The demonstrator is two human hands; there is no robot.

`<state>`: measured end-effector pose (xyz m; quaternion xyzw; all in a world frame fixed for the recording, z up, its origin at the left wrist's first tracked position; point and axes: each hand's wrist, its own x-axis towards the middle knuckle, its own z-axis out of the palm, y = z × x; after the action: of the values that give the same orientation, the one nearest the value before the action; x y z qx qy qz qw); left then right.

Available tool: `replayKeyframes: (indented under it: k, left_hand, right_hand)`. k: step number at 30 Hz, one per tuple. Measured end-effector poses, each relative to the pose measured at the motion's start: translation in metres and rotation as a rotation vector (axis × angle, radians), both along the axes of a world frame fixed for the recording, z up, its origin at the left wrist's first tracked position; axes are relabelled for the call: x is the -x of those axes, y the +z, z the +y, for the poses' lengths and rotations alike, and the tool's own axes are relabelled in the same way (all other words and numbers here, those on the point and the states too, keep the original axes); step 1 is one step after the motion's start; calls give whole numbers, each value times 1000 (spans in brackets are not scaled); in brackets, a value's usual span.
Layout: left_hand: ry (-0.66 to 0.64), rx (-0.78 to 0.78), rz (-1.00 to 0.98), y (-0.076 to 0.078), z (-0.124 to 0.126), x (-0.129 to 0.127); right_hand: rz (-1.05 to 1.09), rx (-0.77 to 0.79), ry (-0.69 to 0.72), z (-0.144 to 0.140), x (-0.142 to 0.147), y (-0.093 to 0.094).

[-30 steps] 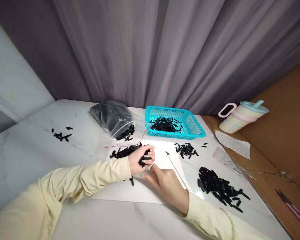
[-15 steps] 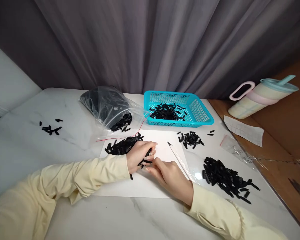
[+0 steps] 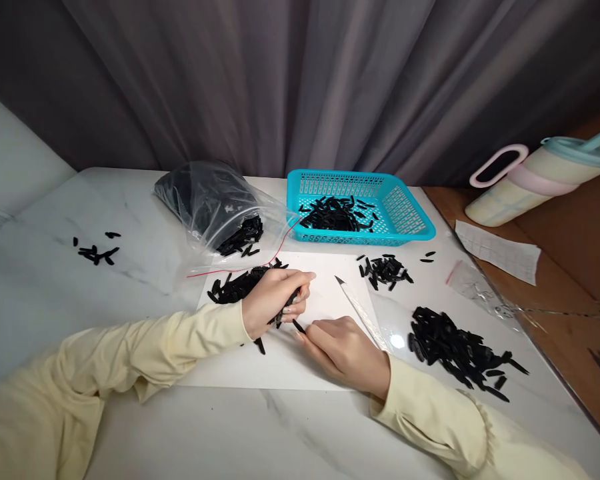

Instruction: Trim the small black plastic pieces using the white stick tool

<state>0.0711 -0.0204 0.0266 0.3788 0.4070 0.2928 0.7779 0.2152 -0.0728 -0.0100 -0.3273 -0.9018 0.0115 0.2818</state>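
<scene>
Several slim black pieces, pointed at the ends, are clasped in my left hand (image 3: 279, 297), which is curled closed above a white sheet (image 3: 325, 370). A single black piece (image 3: 299, 327) is pinched between the thumb and forefinger of my right hand (image 3: 347, 347), just right of the left fingers. Under and behind my left wrist lies a pile of black pieces (image 3: 230, 288) on the sheet. A knife-like tool with a pale handle and dark tip (image 3: 357, 303) rests beyond my right hand. The palm side of my left hand is partly hidden.
A turquoise basket (image 3: 365, 238) and an opened zip bag (image 3: 200, 207), both holding black pieces, stand at the back. Further heaps lie at right (image 3: 455, 350), centre right (image 3: 386, 271) and far left (image 3: 96, 255). A tumbler (image 3: 540, 177), paper slip (image 3: 500, 252) and small clear bag (image 3: 473, 288) are at right.
My right hand has drawn slightly away from the left, with one black piece now showing in its pinch. The view has shifted a little.
</scene>
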Motion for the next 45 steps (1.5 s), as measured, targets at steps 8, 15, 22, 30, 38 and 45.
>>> replayKeyframes:
  k: [8,15,22,30,38,45]
  left_hand:
    - [-290,-168,167,0,1,24]
    - [-431,-120,70,-10,-2,29]
    - [-613,2,50,-10,4,35]
    - [-581,148,11,-8,9,36]
    - [-591,171,-23,-9,12,37]
    - [-554,187,-16,-8,13,37]
  right_hand:
    - [83,-19,33,2,-2,0]
    - [90,-4,22,2,-3,1]
    - [109,26,24,3,-4,0]
    - [153,75,-24,0,-5,0]
    - [202,128,-37,0,-5,0]
    - [220,129,-37,0,-5,-1]
